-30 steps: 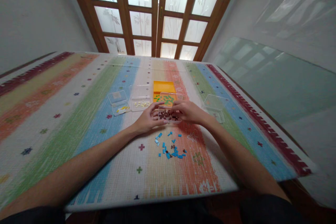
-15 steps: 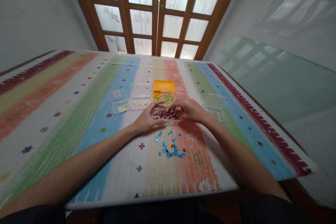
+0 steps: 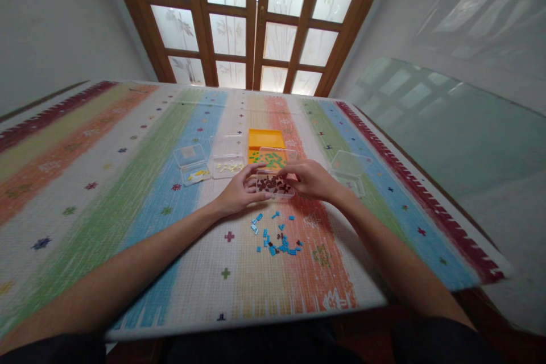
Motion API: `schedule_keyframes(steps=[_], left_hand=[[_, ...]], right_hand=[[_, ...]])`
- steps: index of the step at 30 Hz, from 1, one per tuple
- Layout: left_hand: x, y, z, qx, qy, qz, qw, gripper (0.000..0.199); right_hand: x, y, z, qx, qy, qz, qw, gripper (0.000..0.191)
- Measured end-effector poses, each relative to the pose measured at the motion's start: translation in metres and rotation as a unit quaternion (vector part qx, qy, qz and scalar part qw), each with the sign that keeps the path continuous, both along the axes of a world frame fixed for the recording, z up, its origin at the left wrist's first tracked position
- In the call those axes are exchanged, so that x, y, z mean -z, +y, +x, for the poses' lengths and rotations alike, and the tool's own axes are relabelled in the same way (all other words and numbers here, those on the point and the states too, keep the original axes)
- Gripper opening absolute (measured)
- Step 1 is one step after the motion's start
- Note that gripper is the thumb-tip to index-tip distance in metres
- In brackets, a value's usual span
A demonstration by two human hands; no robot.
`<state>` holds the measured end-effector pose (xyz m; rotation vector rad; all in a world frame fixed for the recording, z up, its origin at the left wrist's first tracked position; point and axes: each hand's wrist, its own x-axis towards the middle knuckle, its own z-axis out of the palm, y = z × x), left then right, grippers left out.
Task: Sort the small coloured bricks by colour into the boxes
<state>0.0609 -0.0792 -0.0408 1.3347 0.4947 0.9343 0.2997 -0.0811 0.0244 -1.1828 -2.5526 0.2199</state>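
Observation:
A small clear plastic box (image 3: 275,194) of brown building-brick pieces (image 3: 270,184) stands in the middle of the table. My left hand (image 3: 241,187) is curved round its left end, thumb along the near side and fingers at the far side. Over the box's right end, my right hand (image 3: 307,177) reaches in with its fingertips bent together at the brown pieces. Whether a piece is between those fingertips is too small to tell. Nearer to me, loose blue bricks (image 3: 284,245) lie scattered on the cloth, with a few brown ones (image 3: 280,236) among them.
Behind the box are an open orange case (image 3: 267,137) and green pieces (image 3: 273,159). To the left stand open clear boxes with cream pieces (image 3: 230,168) and yellow pieces (image 3: 199,174). Another open clear box (image 3: 350,166) sits right of my right hand. A striped tablecloth (image 3: 200,273) covers the table.
Almost nothing differs. My right fingers have shifted very slightly over the brown pieces, while my left hand stays on the box.

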Motion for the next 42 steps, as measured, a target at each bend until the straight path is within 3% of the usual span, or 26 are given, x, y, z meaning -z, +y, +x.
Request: schedule_keyframes(steps=[12, 26, 36, 42], left_hand=[[-0.001, -0.001, 0.000, 0.002, 0.001, -0.001, 1.000, 0.076], [-0.002, -0.002, 0.001, -0.002, 0.003, -0.003, 1.000, 0.075], [-0.002, -0.002, 0.001, 0.001, -0.003, -0.003, 1.000, 0.075], [-0.004, -0.003, 0.001, -0.004, 0.001, -0.024, 1.000, 0.078]], right_hand=[[-0.001, -0.004, -0.001, 0.025, -0.038, 0.009, 0.999, 0.026], [-0.006, -0.010, -0.007, -0.014, 0.012, -0.029, 0.999, 0.034], [-0.009, -0.018, -0.011, -0.052, 0.020, -0.052, 0.997, 0.030], [-0.014, -0.040, -0.017, -0.140, 0.063, -0.054, 0.987, 0.028]])
